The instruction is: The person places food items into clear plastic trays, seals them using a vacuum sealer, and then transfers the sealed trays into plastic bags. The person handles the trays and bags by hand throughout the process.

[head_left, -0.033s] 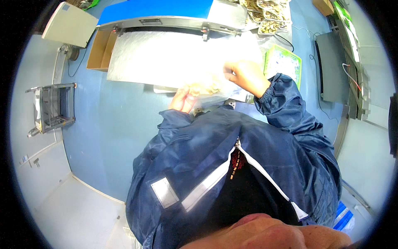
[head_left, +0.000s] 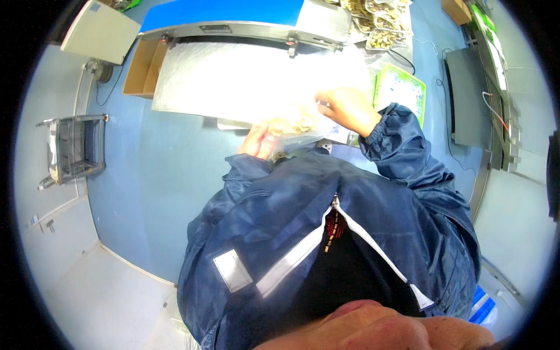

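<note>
At the front edge of a brightly lit steel worktop, a clear plastic bag holds pale yellowish pieces; glare hides what kind they are. My left hand grips the bag's left side, its fingers curled round the filled part. Over the bag's right end is my right hand, with thumb and fingers bent together at the plastic. Strong light washes out those fingertips and the bag's upper edge.
A long blue-topped metal machine runs along the worktop's far side. Trays of brownish slices lie at the far right, above a green-rimmed basket. A cardboard box stands left of the worktop, and a metal-framed stand farther left.
</note>
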`<state>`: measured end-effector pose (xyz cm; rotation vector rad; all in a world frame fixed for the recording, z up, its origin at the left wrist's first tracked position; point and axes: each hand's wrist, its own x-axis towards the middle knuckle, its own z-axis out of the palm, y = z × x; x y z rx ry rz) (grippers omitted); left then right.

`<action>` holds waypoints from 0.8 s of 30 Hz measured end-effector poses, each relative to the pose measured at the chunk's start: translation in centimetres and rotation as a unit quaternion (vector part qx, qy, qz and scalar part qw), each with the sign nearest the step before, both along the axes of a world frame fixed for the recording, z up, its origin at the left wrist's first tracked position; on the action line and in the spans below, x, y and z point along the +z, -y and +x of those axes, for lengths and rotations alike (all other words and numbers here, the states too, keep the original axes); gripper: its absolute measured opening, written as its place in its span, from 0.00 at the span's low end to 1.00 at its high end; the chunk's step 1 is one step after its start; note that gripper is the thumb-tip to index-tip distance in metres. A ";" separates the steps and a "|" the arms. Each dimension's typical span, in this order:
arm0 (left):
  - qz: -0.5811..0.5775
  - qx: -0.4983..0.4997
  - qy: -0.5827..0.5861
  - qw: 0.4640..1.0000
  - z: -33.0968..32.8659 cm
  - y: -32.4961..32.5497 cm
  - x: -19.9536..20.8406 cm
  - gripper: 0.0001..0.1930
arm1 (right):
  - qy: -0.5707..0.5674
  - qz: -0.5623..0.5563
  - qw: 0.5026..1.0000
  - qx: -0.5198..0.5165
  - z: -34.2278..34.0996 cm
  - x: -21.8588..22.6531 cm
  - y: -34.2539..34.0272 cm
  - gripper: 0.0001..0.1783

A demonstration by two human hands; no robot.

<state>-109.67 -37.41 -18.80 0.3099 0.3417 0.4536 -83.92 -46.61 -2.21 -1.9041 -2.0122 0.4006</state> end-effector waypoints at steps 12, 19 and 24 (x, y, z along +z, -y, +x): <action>-0.019 0.262 -0.114 0.958 -7.6 -8.9 -6.3 0.22 | -0.091 -0.140 0.951 -0.262 5.8 -16.1 -4.4 0.22; 0.048 0.404 -0.330 0.852 -12.6 -25.0 -12.8 0.17 | -0.075 -0.243 0.929 -0.268 0.2 -19.2 -11.3 0.27; 0.131 0.352 -0.636 0.674 -12.6 -26.5 -12.0 0.28 | 0.212 -0.248 0.941 -0.083 -0.8 -19.1 -12.9 0.16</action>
